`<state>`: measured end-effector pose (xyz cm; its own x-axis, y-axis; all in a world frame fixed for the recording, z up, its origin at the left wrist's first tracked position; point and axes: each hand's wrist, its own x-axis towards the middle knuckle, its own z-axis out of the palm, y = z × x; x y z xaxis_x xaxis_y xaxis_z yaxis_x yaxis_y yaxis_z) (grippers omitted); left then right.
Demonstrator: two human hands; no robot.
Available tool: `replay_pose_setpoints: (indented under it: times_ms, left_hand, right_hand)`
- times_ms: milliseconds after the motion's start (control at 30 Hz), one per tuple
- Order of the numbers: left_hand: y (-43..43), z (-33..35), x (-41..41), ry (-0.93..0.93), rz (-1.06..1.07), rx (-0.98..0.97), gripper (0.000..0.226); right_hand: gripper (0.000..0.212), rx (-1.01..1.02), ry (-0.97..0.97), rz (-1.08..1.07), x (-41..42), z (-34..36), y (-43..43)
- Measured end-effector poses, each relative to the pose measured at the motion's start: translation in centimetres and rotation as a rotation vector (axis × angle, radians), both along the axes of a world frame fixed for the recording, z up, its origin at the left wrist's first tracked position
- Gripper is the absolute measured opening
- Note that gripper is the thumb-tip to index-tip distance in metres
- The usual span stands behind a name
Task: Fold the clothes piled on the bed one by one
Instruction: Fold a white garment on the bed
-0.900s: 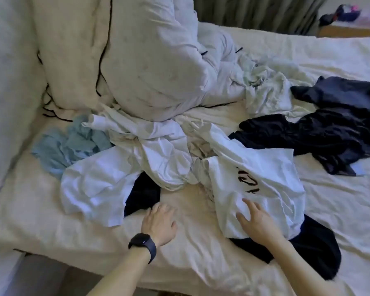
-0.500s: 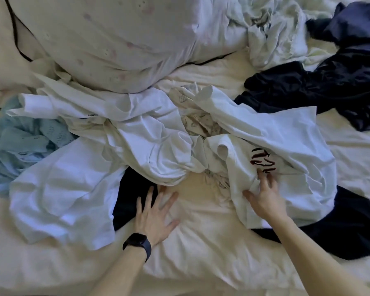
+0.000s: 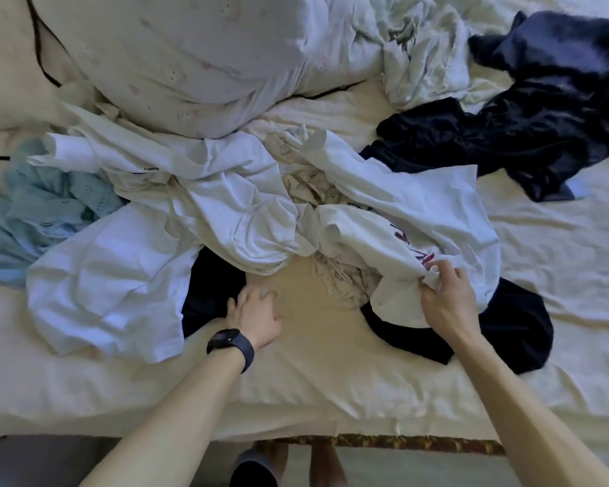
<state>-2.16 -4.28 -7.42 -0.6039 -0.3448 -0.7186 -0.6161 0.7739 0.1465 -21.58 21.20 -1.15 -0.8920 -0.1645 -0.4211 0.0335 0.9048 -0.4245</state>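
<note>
At the far left of the bed (image 3: 331, 374) lies a crumpled pale blue garment (image 3: 39, 209) with an eyelet pattern. Beside it, a plain white shirt (image 3: 109, 275) is spread fairly flat, its lower edge reaching toward me. A black garment (image 3: 211, 286) pokes out from under that shirt's right edge.

My left hand (image 3: 257, 314), with a black watch (image 3: 231, 342) on the wrist, rests on the cream sheet right at the edge of the black cloth. The fingers are spread and loosely bent and hold nothing that I can see, though the fingertips are blurred where they meet the dark fabric.

Behind the hand is the heap's middle, a twisted mass of white shirts with a cream patterned piece (image 3: 317, 191) wound through it, pushed against a big white pillow (image 3: 190, 58).

To the right is the white T-shirt (image 3: 419, 212), rumpled and folded over itself, with dark red lettering partly hidden in the creases. My right hand (image 3: 447, 297) pinches a bunch of its fabric just beside the print, fingers and thumb curled tight round the cloth. Under it lies a second black garment (image 3: 514, 332) near the bed's edge.

At the upper right, well apart, dark navy clothes (image 3: 542, 128) sprawl across the sheet.
</note>
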Motion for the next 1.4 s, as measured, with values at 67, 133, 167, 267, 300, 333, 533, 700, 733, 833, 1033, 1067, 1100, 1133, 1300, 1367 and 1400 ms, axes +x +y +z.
replay_pose_setpoints:
  times_ms: [67, 133, 167, 267, 300, 333, 533, 700, 733, 833, 1033, 1067, 1100, 1133, 1300, 1367, 1400]
  left_hand:
    - [0.9, 4.4, -1.0, 0.129, 0.116, 0.102, 0.064]
    - [2.3, 9.0, -1.7, 0.29, 0.177, 0.179, 0.073]
    - [3.2, 11.3, -2.0, 0.38, 0.204, 0.205, 0.079]
    - [5.8, 17.5, -2.9, 0.623, 0.177, 0.168, 0.102]
    - [6.4, 19.2, -3.1, 0.665, 0.132, 0.113, 0.109]
    - [6.7, 20.6, -3.3, 0.684, 0.094, 0.061, 0.111]
    - [5.6, 27.5, -3.9, 0.744, 0.027, 0.064, 0.031]
    - [1.9, 34.7, -3.8, 0.944, 0.333, 0.166, 0.014]
    - [1.0, 36.2, -4.2, 1.002, 0.402, 0.172, 0.016]
    - [-0.3, 40.6, -5.9, 1.062, 0.451, 0.186, 0.018]
    - [0.7, 46.5, -8.2, 1.032, 0.318, 0.242, 0.015]
    - [1.3, 47.2, -8.6, 1.03, 0.275, 0.248, 0.015]
    - [1.8, 47.9, -8.9, 1.03, 0.237, 0.241, 0.014]
    - [2.2, 48.4, -9.2, 1.034, 0.213, 0.229, 0.012]
    - [1.6, 50.1, -8.4, 1.08, 0.248, 0.187, 0.009]
    - [0.5, 50.2, -7.2, 1.093, 0.308, 0.182, 0.012]
    - [-0.1, 50.1, -6.5, 1.09, 0.326, 0.173, 0.012]
  right_hand:
    - [0.019, -0.116, 0.072, -0.037, 0.9, 4.7, 1.1]
    - [0.014, -0.242, 0.124, -0.062, 2.0, 9.2, 1.7]
    - [0.016, -0.296, 0.136, -0.061, 2.4, 11.2, 1.8]
    - [0.024, -0.433, 0.086, -0.04, 3.3, 16.7, 1.4]
    - [0.026, -0.478, 0.056, -0.03, 3.5, 18.5, 1.2]
    - [0.026, -0.528, 0.027, -0.025, 3.6, 20.1, 1.0]
    - [0.021, -0.801, -0.057, 0.123, 1.8, 28.3, 2.0]
    - [0.024, -0.775, 0.102, 0.103, -1.4, 31.5, 2.4]
    - [0.023, -0.734, 0.148, 0.092, -2.1, 31.7, 2.4]
    - [0.014, -0.528, 0.281, 0.033, -4.0, 32.1, 3.0]
    - [0.089, -0.212, 0.34, 0.335, -1.3, 34.7, 0.3]
    - [0.1, -0.238, 0.325, 0.431, 0.2, 35.2, -0.7]
    - [0.108, -0.26, 0.298, 0.506, 1.6, 35.7, -1.8]
    - [0.111, -0.269, 0.276, 0.553, 3.0, 35.8, -2.7]
    - [0.039, -0.177, 0.451, 0.487, 5.2, 34.8, -5.8]
    - [0.017, -0.172, 0.52, 0.439, 4.5, 34.6, -6.3]
    - [0.019, -0.178, 0.533, 0.414, 3.9, 34.7, -6.4]
